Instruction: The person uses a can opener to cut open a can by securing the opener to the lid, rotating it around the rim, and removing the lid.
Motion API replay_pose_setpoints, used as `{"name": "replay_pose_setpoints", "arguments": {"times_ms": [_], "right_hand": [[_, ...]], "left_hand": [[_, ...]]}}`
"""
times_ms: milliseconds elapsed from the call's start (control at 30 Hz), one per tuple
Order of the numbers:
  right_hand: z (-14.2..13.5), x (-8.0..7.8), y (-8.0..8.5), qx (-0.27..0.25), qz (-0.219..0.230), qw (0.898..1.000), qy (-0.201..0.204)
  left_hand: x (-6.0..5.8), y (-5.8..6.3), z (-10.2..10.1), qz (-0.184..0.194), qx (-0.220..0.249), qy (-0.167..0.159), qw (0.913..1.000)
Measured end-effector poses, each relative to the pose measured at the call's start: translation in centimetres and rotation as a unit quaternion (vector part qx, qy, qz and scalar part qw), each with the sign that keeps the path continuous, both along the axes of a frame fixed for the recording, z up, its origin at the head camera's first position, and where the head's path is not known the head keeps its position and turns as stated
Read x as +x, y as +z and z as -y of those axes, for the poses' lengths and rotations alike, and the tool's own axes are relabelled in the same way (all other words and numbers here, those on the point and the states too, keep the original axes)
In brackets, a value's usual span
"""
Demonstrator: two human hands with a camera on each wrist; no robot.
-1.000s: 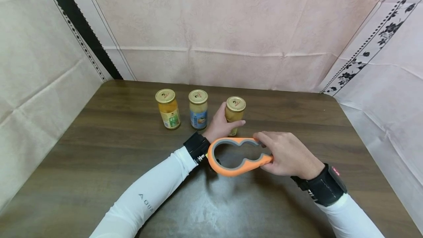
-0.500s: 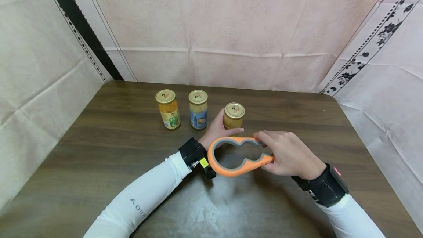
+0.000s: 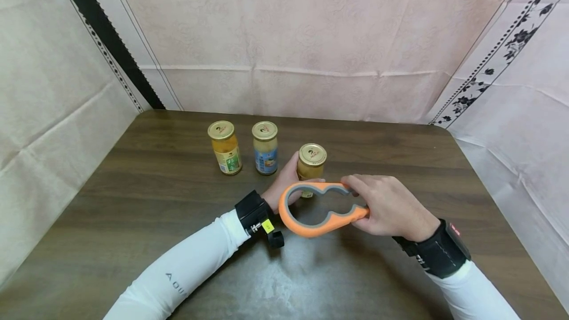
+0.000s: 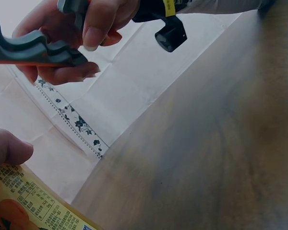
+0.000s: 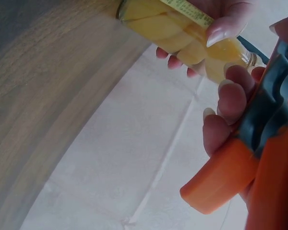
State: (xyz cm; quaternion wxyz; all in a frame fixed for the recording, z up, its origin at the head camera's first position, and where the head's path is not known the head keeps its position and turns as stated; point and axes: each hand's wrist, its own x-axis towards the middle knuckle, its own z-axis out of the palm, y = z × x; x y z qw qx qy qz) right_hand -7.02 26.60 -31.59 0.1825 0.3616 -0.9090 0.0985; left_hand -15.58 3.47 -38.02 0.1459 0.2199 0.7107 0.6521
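Observation:
My left hand [image 3: 282, 187] grips a glass jar [image 3: 310, 169] with a gold lid. It stands upright, partly behind the tool in the head view. Yellow fruit pieces fill the jar [image 5: 168, 31] in the right wrist view, with the left fingers wrapped round it. A yellow label [image 4: 31, 201] with a fruit picture shows in the left wrist view. My right hand [image 3: 393, 207] holds an orange jar opener [image 3: 306, 231] with a grey wavy inner edge, by its two handle ends. The opener's loop is in front of the held jar and around nothing.
Two more gold-lidded jars stand at the back: one with orange contents and a green label [image 3: 226, 148], one with a blue label [image 3: 265, 148]. Brown wooden table [image 3: 133, 201] lies beneath. Pale cloth [image 3: 311, 38] hangs behind and at both sides.
My left hand has drawn the fruit jar toward me and slightly left, closer to the jar opener. The right hand and opener have hardly moved.

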Motion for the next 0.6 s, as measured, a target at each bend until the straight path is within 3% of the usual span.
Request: {"name": "replay_pose_setpoints", "arguments": {"times_ms": [300,600], "right_hand": [[0.1,0.1,0.0,-0.002,0.015,1.000,0.002],[0.2,0.2,0.3,-0.013,-0.007,1.000,0.015]], "left_hand": [[1.3,-0.3,1.6,-0.004,0.022,-0.046,0.9987],[2.7,-0.3,2.7,0.010,0.041,-0.070,0.9967]]}}
